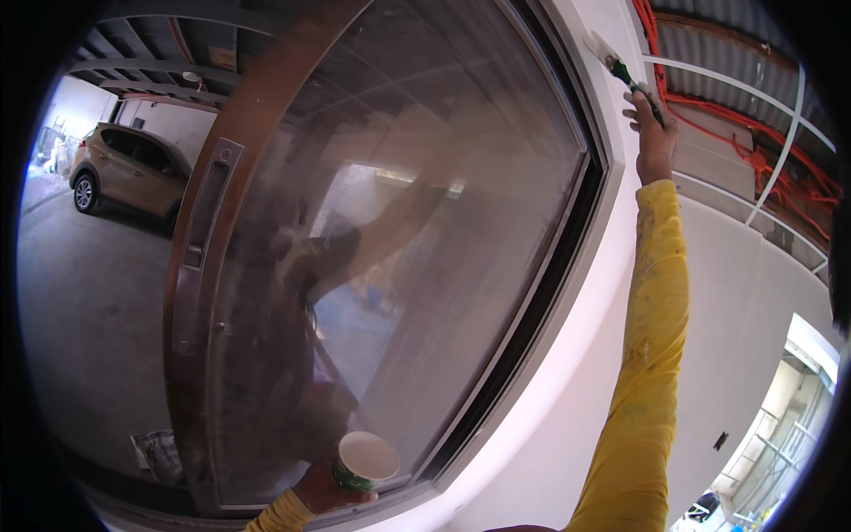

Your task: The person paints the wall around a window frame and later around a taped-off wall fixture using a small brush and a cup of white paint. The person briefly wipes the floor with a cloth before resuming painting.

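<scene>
My right hand (654, 126) is raised high at the upper right, its fingers wrapped round the dark handle of a paintbrush (623, 73). The brush's pale bristles meet the white wall (612, 106) just beside the door frame's upper corner. Low in the view, my left hand (326, 489) grips a green-patterned cup (367, 461) with white inside; how full it is I cannot tell. Both arms wear yellow sleeves, the right one stained. Between the hands spans a large glass sliding door (496, 266) with a dim reflection in it.
A brown door stile with a metal handle (208, 222) stands at the left. Beyond it, a tan car (133, 168) is parked on a grey floor. Overhead at the right are white ceiling framing (736, 82) and orange conduits (762, 160). A bright window opening (780, 426) lies lower right.
</scene>
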